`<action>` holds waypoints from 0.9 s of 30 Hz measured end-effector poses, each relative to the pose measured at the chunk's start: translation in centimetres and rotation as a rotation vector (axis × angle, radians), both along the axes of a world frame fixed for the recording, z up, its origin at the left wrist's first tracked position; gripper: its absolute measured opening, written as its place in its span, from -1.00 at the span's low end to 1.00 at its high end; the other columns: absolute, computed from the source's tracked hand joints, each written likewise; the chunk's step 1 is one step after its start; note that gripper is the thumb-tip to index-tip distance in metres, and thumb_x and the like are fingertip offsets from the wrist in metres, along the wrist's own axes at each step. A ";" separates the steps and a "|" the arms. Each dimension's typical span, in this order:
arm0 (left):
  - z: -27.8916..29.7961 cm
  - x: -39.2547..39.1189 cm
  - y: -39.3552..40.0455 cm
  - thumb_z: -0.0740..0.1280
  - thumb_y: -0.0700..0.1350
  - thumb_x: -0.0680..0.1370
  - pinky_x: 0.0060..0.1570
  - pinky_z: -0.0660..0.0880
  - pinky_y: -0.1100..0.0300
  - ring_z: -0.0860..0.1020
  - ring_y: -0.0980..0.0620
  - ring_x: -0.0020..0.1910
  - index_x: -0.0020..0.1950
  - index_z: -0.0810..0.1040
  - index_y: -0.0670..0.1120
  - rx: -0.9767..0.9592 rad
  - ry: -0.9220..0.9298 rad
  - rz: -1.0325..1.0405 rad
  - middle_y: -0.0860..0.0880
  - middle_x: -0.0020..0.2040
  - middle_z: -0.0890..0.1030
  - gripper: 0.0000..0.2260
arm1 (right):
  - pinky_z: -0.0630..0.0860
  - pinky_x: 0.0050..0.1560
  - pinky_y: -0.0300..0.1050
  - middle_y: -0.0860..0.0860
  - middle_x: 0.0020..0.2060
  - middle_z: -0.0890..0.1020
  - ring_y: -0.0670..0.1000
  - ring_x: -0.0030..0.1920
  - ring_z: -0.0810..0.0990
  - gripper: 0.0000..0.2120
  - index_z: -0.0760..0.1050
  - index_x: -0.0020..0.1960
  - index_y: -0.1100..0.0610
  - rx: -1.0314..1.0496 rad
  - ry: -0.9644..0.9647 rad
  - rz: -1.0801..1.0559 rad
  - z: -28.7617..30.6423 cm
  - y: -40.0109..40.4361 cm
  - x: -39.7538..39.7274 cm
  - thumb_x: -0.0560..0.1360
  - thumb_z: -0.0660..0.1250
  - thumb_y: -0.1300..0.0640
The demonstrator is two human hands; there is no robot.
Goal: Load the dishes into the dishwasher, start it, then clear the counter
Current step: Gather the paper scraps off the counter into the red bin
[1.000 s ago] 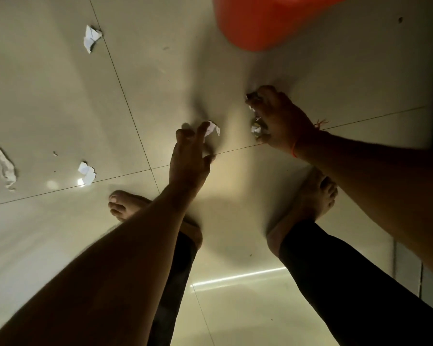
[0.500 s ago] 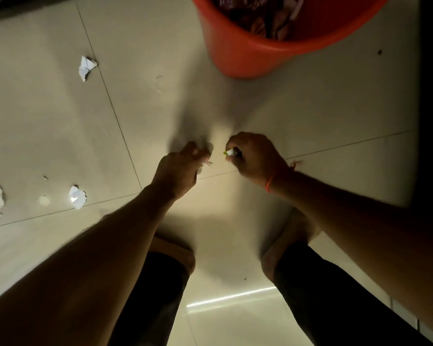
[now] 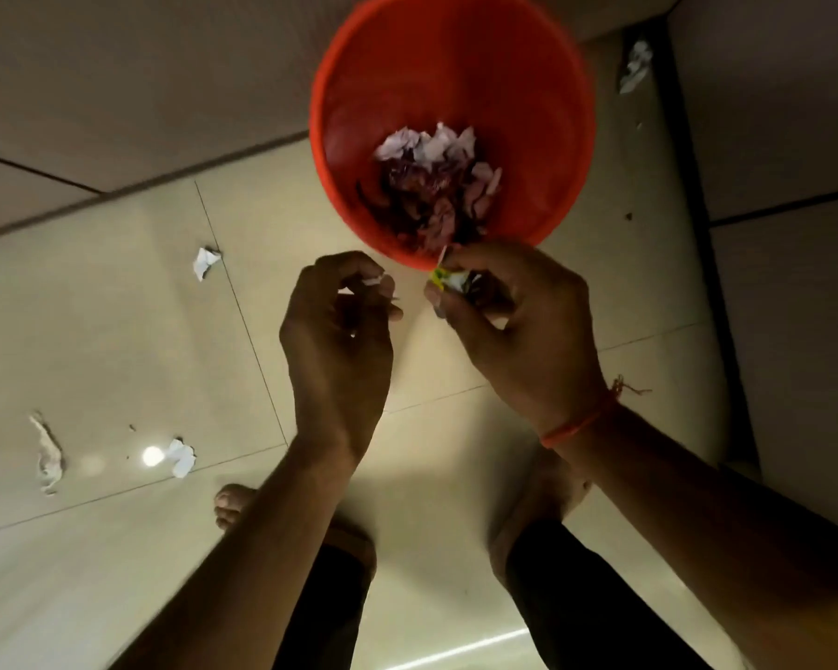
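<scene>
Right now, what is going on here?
A person bends over a tiled floor, each hand holding litter beside an orange bucket of crumpled trash. The left hand pinches a white scrap; the right hand grips a yellow-and-white wrapper. More paper scraps lie on the floor.

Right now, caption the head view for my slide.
Both hands, left hand and right hand, hold litter scraps beside the orange bin.

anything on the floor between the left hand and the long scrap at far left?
Head view: two crumpled white paper scraps, one up near the tile joint, one lower beside a light glare. Otherwise bare tile between left hand and long scrap.
</scene>
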State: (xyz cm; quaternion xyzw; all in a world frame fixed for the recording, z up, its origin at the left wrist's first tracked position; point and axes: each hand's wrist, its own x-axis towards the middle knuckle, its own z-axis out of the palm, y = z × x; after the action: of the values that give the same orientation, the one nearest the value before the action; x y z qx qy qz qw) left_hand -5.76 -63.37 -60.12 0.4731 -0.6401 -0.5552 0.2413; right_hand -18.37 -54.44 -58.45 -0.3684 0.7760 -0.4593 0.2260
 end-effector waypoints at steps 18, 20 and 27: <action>2.3 -9.2 -6.4 0.27 -0.31 0.57 0.08 0.48 0.36 0.57 0.08 0.18 0.41 0.51 -0.02 -0.182 -0.376 -0.325 0.00 0.32 0.56 -0.57 | 0.32 0.23 -0.33 0.04 0.36 0.52 0.04 0.36 0.48 -0.43 0.36 0.50 0.06 0.363 -0.277 0.035 1.9 -5.1 -8.2 0.52 0.41 0.24; 2.4 -8.7 -5.9 0.28 -0.29 0.58 0.07 0.44 0.39 0.56 0.01 0.24 0.46 0.46 0.02 -0.180 -0.369 -0.360 -0.05 0.36 0.51 -0.53 | 0.39 0.21 -0.30 0.05 0.31 0.56 0.01 0.26 0.54 -0.46 0.40 0.47 0.05 0.344 -0.245 0.021 2.1 -4.5 -8.4 0.52 0.41 0.23; 4.2 -8.6 -4.0 0.31 -0.18 0.63 0.22 0.51 0.21 0.51 -0.05 0.29 0.57 0.29 0.00 -0.346 -0.338 -0.448 -0.07 0.48 0.37 -0.48 | 0.60 -0.03 -0.21 0.08 0.02 0.64 -0.02 -0.02 0.62 -0.83 0.60 0.11 0.13 0.109 -0.027 -0.313 1.3 -2.7 -10.2 0.56 0.33 0.12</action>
State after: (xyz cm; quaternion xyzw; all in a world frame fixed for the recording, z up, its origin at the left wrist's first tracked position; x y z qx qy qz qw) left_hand -14.35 -67.40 -55.95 0.3578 -0.8440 -0.3913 0.0805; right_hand -28.59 -57.13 -57.18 -0.2239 0.8446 -0.4512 0.1814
